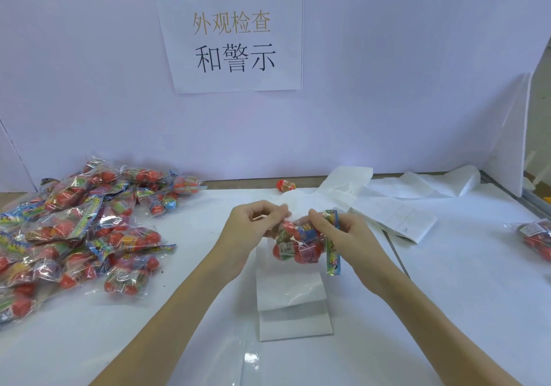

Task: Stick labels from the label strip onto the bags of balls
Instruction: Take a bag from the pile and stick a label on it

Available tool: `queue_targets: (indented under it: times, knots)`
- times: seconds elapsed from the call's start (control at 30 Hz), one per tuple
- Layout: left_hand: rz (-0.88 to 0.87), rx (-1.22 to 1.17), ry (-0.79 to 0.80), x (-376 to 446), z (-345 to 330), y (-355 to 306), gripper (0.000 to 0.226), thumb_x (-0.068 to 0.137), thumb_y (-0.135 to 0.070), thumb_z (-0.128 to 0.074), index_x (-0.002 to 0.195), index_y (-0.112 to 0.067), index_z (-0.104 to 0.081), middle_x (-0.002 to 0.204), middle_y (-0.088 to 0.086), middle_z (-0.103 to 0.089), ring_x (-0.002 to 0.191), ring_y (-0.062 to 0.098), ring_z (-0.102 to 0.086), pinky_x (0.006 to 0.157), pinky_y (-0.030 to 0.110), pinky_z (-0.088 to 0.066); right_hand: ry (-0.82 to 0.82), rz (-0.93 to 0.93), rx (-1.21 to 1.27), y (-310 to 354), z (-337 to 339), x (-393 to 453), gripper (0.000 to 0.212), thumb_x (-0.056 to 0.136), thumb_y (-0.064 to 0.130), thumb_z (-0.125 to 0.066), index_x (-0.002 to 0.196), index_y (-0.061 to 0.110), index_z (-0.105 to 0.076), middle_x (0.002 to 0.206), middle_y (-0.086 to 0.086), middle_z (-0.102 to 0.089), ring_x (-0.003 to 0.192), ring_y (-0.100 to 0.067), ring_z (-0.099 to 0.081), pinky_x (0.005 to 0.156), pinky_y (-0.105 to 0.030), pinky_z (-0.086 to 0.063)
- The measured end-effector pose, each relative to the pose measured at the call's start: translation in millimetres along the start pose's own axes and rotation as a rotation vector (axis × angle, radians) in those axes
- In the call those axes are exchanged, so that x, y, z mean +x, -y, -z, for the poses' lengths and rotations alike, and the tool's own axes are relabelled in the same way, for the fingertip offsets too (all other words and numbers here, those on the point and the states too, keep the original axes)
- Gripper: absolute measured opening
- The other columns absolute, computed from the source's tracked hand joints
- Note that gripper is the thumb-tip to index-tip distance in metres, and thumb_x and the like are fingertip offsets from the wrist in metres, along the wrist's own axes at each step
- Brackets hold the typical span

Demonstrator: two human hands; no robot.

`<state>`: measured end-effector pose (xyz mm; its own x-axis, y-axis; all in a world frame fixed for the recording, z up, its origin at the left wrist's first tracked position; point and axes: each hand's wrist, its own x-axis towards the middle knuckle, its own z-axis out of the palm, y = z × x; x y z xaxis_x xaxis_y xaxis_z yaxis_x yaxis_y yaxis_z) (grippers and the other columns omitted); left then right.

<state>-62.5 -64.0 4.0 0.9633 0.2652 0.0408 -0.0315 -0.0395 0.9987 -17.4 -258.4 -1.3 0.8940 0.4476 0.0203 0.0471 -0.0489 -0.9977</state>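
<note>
Hands met above mid-table: the right hand (343, 230) clamped its curled fingers on a bag of balls (298, 245) by its header, while the left hand (256, 221) pinched something pale at the bag's top, probably a label; too blurred to be sure. Pressing it flat seemed next. Unlabelled-looking bags (74, 230) crowded the left; the label strip (387, 209) trailed far right, and one bag (535, 236) lay at the right edge. Near table stayed roomy.

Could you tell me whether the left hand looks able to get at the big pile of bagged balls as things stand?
Probably yes. The pile of bags lies on the table on the left hand's own side with nothing between them, but that hand is now gripping the held bag with the right hand, so it must let go first.
</note>
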Motion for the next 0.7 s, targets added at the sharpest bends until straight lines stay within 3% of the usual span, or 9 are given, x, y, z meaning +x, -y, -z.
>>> queue_targets:
  times: [0.13,0.23,0.33,0.47,0.6,0.7]
  knots:
    - [-0.020,-0.051,-0.156,3.1,-3.4,2.2,0.025,0.095,-0.031,-0.072,0.090,-0.008,-0.080,0.090,0.001,-0.079,0.079,0.017,-0.071,0.072,0.026,-0.059,-0.075,-0.010,0.076,-0.9,-3.4,2.7,0.035,0.100,0.050,-0.058,0.105,0.028,-0.084,0.100,0.001,-0.082,0.097,-0.016,-0.078,0.099,-0.041,-0.057]
    - [-0.055,-0.050,-0.251,2.3,-6.6,6.3,0.024,0.096,-0.034,-0.072,0.083,-0.016,-0.080,0.087,-0.001,-0.079,0.074,0.011,-0.071,0.067,0.025,-0.060,-0.009,-0.041,0.131,-0.1,-6.9,0.9,0.042,0.096,0.054,-0.057,0.112,0.024,-0.080,0.103,-0.001,-0.082,0.095,-0.021,-0.079,0.089,-0.039,-0.062]
    - [-0.120,0.016,-0.339,3.3,-0.9,5.9,0.023,0.097,-0.035,-0.071,0.085,-0.017,-0.079,0.084,-0.003,-0.078,0.074,0.008,-0.070,0.069,0.025,-0.059,0.033,-0.069,0.114,0.9,-4.5,0.9,0.037,0.098,0.040,-0.066,0.118,0.011,-0.072,0.100,-0.009,-0.081,0.091,-0.028,-0.080,0.077,-0.035,-0.066]
    - [0.003,-0.055,-0.187,4.7,1.9,3.6,0.037,0.097,-0.047,-0.064,0.101,-0.014,-0.079,0.094,0.006,-0.078,0.080,0.016,-0.073,0.079,0.030,-0.062,-0.067,-0.025,0.119,-0.2,-1.5,2.9,0.021,0.101,0.028,-0.068,0.113,0.012,-0.073,0.093,-0.006,-0.081,0.084,-0.024,-0.080,0.071,-0.025,-0.063]
    - [0.006,-0.055,-0.147,5.8,3.5,4.8,0.025,0.099,-0.024,-0.069,0.093,-0.001,-0.077,0.085,0.009,-0.074,0.071,0.014,-0.065,0.071,0.025,-0.055,-0.164,0.027,0.021,-2.0,5.0,4.9,0.017,0.100,0.023,-0.070,0.091,0.012,-0.080,0.083,-0.003,-0.080,0.073,-0.011,-0.075,0.061,-0.021,-0.058]
    - [0.017,0.028,-0.055,6.3,5.4,2.2,0.024,0.102,-0.015,-0.064,0.085,0.001,-0.068,0.080,0.010,-0.069,0.067,0.017,-0.064,0.063,0.026,-0.055,-0.220,0.066,-0.027,-2.3,6.7,5.6,0.016,0.102,0.018,-0.068,0.092,0.013,-0.079,0.083,0.001,-0.080,0.071,-0.011,-0.075,0.060,-0.024,-0.060]
